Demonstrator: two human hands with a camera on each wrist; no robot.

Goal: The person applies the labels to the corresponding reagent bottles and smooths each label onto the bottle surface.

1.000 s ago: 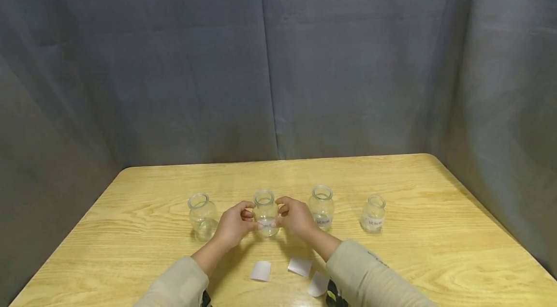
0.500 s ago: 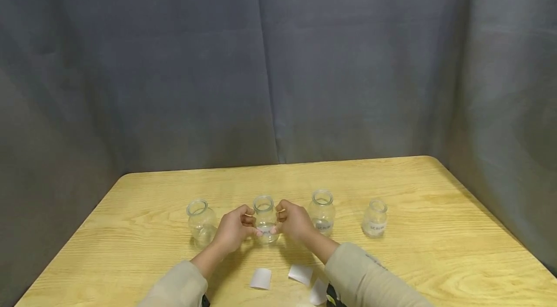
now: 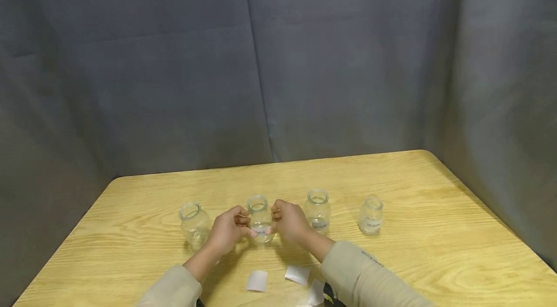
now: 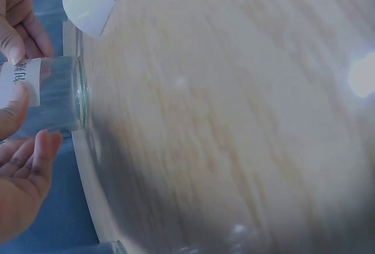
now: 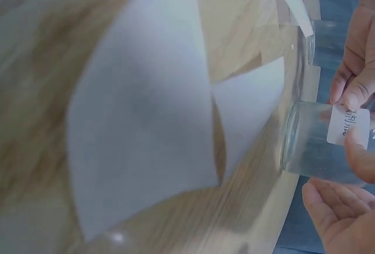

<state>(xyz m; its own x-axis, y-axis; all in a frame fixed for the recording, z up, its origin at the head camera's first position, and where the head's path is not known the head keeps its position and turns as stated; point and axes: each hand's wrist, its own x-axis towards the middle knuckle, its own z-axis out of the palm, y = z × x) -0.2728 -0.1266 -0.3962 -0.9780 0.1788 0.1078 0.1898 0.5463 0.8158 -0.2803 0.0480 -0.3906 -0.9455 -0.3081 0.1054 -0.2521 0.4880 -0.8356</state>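
Observation:
A clear round glass jar (image 3: 260, 216) stands upright at the middle of the table, a white label with dark printed characters (image 3: 260, 230) on its near side. My left hand (image 3: 227, 230) holds the jar from the left, fingers curled behind its side. From the right, my right hand (image 3: 290, 221) grips it the same way. Both thumbs press on the label's ends, as the left wrist view shows with the label (image 4: 30, 81) and the right wrist view with the thumb (image 5: 358, 154). Parts of the jar's sides are hidden behind the fingers.
An unlabelled glass jar (image 3: 194, 222) stands to the left, partly behind the left hand. Two labelled jars, one larger (image 3: 317, 208) and one smaller (image 3: 371, 215), stand to the right. Several white paper pieces (image 3: 257, 280) lie near the table's front edge.
Both hands stay on the same jar with the thumbs on its label. The head view has tilted and shifted slightly; nothing on the table has visibly moved.

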